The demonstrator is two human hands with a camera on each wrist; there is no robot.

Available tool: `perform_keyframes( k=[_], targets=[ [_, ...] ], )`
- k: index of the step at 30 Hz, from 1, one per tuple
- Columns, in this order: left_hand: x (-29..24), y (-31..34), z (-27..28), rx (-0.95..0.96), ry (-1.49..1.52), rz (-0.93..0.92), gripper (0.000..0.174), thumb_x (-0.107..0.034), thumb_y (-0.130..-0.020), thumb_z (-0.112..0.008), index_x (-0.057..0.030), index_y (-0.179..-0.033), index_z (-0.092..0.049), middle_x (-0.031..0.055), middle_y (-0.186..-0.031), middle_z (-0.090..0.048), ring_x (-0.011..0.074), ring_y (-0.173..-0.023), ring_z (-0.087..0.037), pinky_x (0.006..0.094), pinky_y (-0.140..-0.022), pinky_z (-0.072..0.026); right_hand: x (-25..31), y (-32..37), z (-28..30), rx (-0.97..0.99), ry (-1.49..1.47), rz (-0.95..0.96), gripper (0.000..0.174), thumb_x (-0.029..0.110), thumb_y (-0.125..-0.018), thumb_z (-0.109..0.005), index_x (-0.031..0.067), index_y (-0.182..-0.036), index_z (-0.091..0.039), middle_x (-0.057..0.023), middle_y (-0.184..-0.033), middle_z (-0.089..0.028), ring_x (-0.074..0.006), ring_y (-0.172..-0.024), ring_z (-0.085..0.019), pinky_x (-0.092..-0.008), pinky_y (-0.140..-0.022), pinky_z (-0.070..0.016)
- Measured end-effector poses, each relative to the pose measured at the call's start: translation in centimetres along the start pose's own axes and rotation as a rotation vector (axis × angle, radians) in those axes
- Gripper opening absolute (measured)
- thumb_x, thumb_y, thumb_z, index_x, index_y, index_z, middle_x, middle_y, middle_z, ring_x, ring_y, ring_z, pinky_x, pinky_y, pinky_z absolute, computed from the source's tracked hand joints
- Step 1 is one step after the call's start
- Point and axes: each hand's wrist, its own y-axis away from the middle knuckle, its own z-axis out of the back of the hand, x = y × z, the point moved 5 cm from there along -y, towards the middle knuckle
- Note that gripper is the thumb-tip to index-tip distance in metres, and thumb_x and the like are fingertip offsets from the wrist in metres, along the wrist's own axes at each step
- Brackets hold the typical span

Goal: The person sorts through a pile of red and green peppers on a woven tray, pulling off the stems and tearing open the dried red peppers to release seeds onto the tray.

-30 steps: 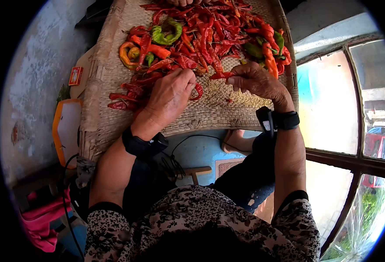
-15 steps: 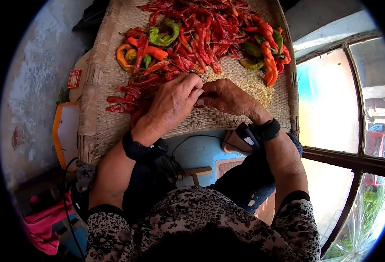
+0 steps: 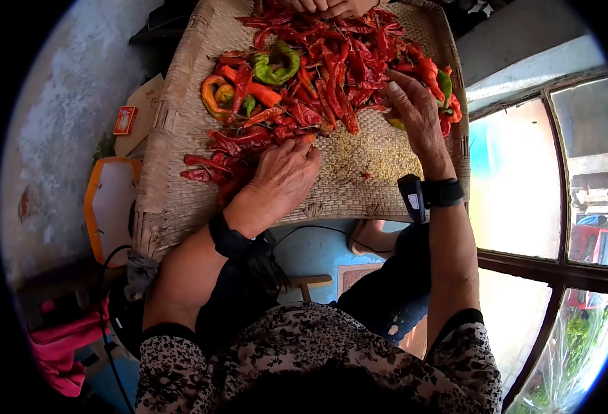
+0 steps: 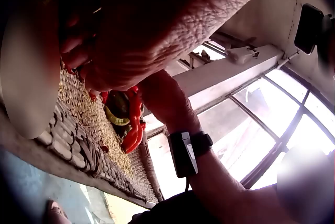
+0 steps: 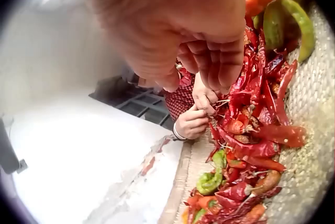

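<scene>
My left hand [image 3: 286, 178] is low over the left part of a woven tray [image 3: 153, 148], fingers bent down among wrinkled red chili peppers [image 3: 238, 141]. In the left wrist view bits of red show by the fingertips of the left hand [image 4: 141, 40]; I cannot tell whether they pinch a pepper. My right hand [image 3: 420, 114] reaches over the right side of the heap, fingers spread and slightly bent. The right wrist view shows nothing between its thumb and fingers, with red peppers [image 5: 261, 145] beyond them. Pale loose seeds [image 3: 359, 155] lie between the hands.
Another person's hands [image 3: 324, 5] work at the tray's far edge. Green peppers [image 3: 276, 65] lie among the red ones. A small red box [image 3: 125, 121] and an orange-rimmed container [image 3: 114, 207] are left of the tray. A paned window [image 3: 517, 165] stands to the right.
The hands held a red pepper apart, met over the tray's near part, then separated. The right hand has moved far right and forward; the left has settled lower onto the left-hand peppers.
</scene>
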Motion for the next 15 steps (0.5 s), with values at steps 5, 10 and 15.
perform_keyframes(
  k=[5,10,15],
  targets=[
    [-1.2,0.4,0.1,0.053,-0.103,-0.082,0.015,-0.008,-0.076,-0.063,-0.0006,-0.088,-0.058,0.0141,-0.091,-0.061,0.0258,-0.092,-0.060,0.0356,-0.070,-0.0546,-0.2,0.8,-7.3,0.220,0.522,0.299,0.027,0.021,-0.090,-0.062,0.0009,-0.108,-0.065,-0.0173,-0.094,-0.064,-0.0329,-0.087,-0.063,-0.0426,-0.074,-0.0512],
    [-0.7,0.4,-0.1,-0.036,-0.092,-0.060,0.016,-0.008,-0.072,-0.066,-0.0018,-0.086,-0.060,0.0133,-0.090,-0.063,0.0248,-0.090,-0.060,0.0331,-0.068,-0.0544,0.8,-2.0,-10.1,0.183,0.702,0.447,0.026,0.018,-0.089,-0.061,0.0026,-0.110,-0.063,-0.0178,-0.101,-0.061,-0.0366,-0.093,-0.057,-0.0452,-0.080,-0.0474],
    [-1.0,0.6,0.0,-0.006,-0.111,-0.086,0.018,-0.008,-0.069,-0.067,-0.0019,-0.086,-0.062,0.0124,-0.086,-0.063,0.0245,-0.089,-0.060,0.0330,-0.070,-0.0538,-1.3,-5.5,-13.1,0.222,0.919,0.323,0.035,0.026,-0.088,-0.063,0.0025,-0.114,-0.060,-0.0201,-0.110,-0.058,-0.0372,-0.105,-0.053,-0.0453,-0.091,-0.0436]
  ],
)
